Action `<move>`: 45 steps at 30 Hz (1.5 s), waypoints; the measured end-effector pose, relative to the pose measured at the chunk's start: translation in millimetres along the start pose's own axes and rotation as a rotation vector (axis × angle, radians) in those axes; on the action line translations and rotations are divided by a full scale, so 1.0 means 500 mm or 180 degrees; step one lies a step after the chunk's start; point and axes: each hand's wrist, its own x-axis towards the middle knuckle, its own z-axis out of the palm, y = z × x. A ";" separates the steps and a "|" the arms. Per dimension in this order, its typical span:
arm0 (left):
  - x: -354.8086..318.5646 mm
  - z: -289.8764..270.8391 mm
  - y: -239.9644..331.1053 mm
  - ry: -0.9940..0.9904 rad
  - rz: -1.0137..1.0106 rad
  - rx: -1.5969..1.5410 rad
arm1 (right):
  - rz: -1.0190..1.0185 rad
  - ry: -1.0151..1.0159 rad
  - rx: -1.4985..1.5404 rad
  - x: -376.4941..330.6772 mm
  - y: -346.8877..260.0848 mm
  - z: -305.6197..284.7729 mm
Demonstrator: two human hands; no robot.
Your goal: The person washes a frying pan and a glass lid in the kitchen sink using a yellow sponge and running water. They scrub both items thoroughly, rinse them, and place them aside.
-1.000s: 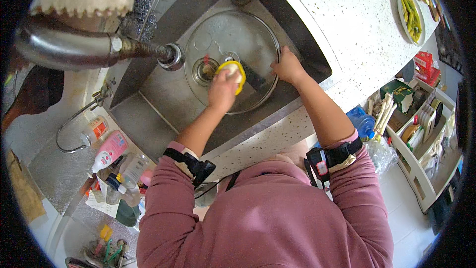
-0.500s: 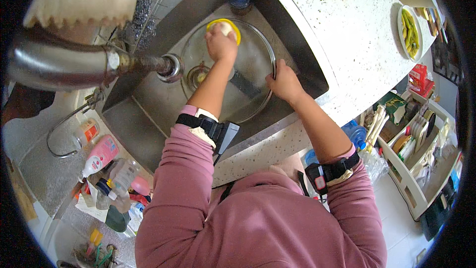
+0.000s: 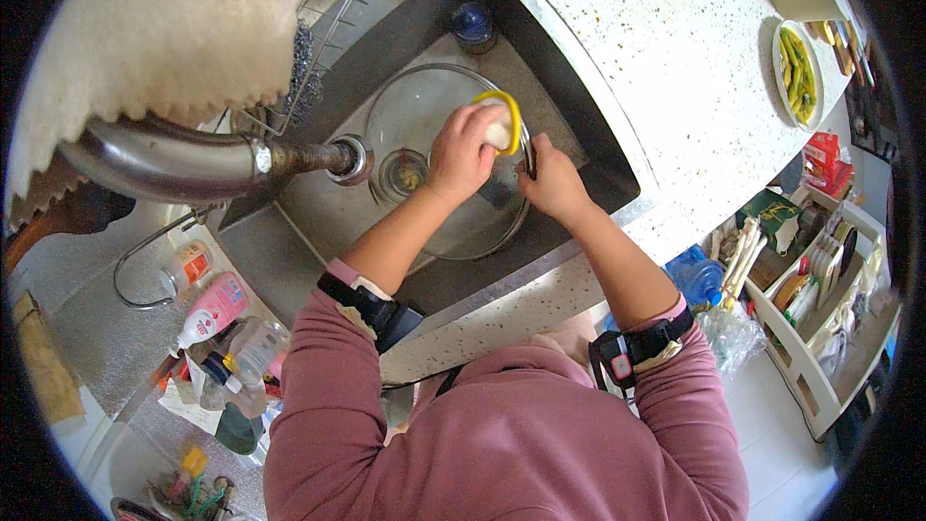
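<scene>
From my remote seat I see the left forearm rise from the pink sleeve and reach up and to the right into the sink (image 3: 289,232), wrist slightly bent, with my left hand (image 3: 461,150) curled tightly round a yellow sponge (image 3: 502,121) and pressing it against the upper right part of a clear glass lid (image 3: 415,111). The lid lies in the steel basin, covering the drain (image 3: 410,174), which shows through the glass. Just to the right, the right forearm comes in at a steep slant from the lower right, and my right hand (image 3: 552,183) is closed on the lid's rim at its right edge, fingers folded over the dark rim so that I cannot see their tips. The two hands sit almost touching, the sponge between them and a little higher. On the far left the chrome faucet (image 3: 193,164) juts across toward the basin, its spout ending just left of the lid, and a pale cloth (image 3: 164,29) hangs over it, hiding the basin's upper left corner. Soap bottles (image 3: 217,304) stand at lower left. To the right stretches the speckled countertop (image 3: 694,87), with a plate of green vegetables (image 3: 797,72) near its far edge and a white storage rack (image 3: 820,299) below.
</scene>
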 end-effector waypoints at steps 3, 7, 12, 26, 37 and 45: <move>0.041 -0.027 0.006 -0.0936 0.0833 0.0604 | -0.0152 0.0000 -0.0006 -0.002 -0.009 0.005; 0.078 -0.037 -0.005 -0.0785 0.1368 0.0881 | -0.0190 -0.0036 -0.0141 -0.002 -0.015 0.003; 0.108 -0.051 -0.098 -0.0341 0.0881 0.1167 | -0.0128 -0.0246 0.0096 -0.005 -0.011 0.004; 0.114 -0.069 -0.047 -0.1300 0.1470 0.0673 | -0.0243 -0.0402 0.0299 -0.009 -0.007 0.010; 0.128 -0.160 -0.124 -0.0807 0.0539 0.1236 | -0.0362 -0.0507 0.0067 -0.009 -0.033 -0.005; 0.119 -0.195 0.022 -0.0802 0.1574 0.1001 | -0.0913 0.0187 0.0520 0.031 -0.110 -0.001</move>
